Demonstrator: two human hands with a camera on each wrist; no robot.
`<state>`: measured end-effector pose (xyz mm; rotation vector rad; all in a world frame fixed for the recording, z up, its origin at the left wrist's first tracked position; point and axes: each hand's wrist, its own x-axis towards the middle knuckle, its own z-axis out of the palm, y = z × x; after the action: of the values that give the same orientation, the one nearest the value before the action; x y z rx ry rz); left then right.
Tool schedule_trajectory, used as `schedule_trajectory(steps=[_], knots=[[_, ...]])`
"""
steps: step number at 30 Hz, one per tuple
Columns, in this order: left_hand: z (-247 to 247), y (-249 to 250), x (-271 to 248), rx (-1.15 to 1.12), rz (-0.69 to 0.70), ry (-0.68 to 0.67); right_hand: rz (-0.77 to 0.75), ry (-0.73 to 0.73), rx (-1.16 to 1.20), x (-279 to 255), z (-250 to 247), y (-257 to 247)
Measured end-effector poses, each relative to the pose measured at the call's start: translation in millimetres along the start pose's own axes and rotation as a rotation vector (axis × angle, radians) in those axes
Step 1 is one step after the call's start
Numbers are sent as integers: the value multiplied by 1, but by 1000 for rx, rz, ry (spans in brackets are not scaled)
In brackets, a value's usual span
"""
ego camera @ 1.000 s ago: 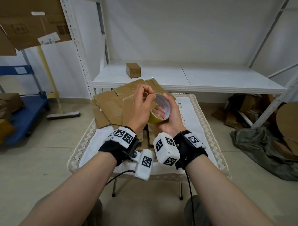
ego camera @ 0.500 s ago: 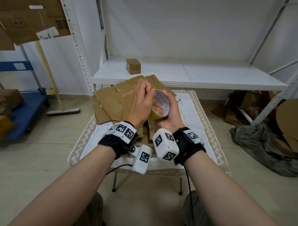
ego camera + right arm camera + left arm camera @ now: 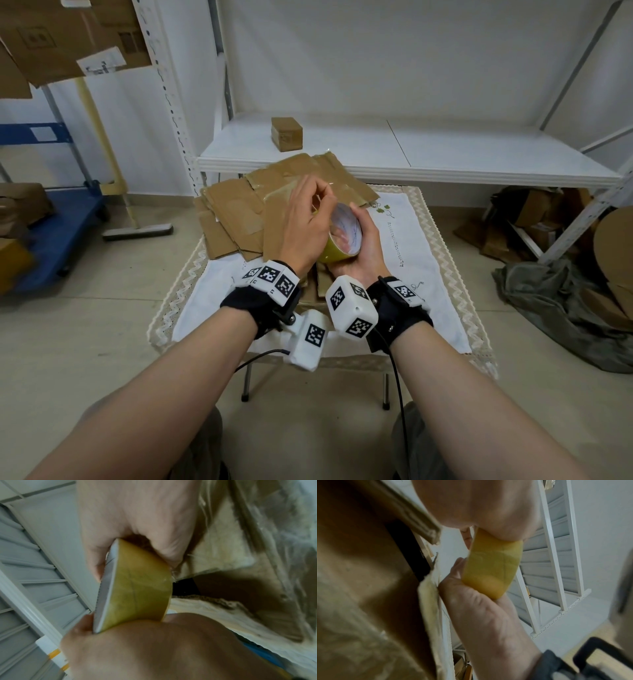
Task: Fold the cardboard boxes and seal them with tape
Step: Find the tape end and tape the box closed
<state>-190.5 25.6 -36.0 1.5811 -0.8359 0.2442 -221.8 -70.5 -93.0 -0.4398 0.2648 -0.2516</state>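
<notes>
1. The white shelf (image 3: 445,150) runs across the far side, with one small sealed box (image 3: 287,133) on its left part.
2. The tabletop (image 3: 428,274), under a white cloth, carries a heap of flattened cardboard boxes (image 3: 236,219) on its far left; they look worn, with old tape on them.
3. The right hand (image 3: 364,253) is curled round the tape roll (image 3: 342,240), held just above the near edge of the heap.
4. The left hand (image 3: 305,222) has fingers bent onto the roll's top rim, seemingly picking for the tape's end.
5. The roll is yellowish-brown with a white core; creases cross its outer layer.
6. Risk: the end may split or tear narrow if picked at one corner, or stick back down.
</notes>
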Motion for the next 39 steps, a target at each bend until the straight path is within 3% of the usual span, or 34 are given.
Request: schedule_trajectory(steps=[5,18,39], knots=[[-4,3,3,3,53,44,39,-35,-67,1,3,3],[0,0,4,-138,-39,150,37,-143,-41,-2,6,1],[-2,-4,3,-176,-150,198,91,-138,-27,-9,5,0]])
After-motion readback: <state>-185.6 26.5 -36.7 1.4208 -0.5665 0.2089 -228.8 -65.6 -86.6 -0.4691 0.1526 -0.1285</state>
